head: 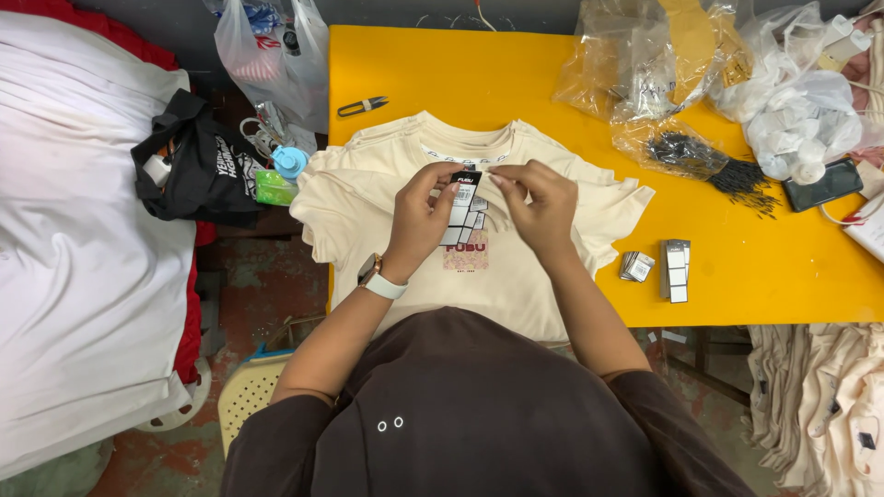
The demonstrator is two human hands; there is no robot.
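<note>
Tagging in progress: left hand (419,216) and right hand (539,207) both pinched shut on hang tags (465,207) over top cream shirt (479,276), not visibly attached yet, spare tag stack (675,270) at 3 o'clock

Cream t-shirts (516,276) with a pink chest print, yellow table (755,267), black-and-white paper tags (465,207) (more stacked at the table edge), white watch strap (382,285), dark brown sleeves, black bag (198,170), white cloth over red.
</note>
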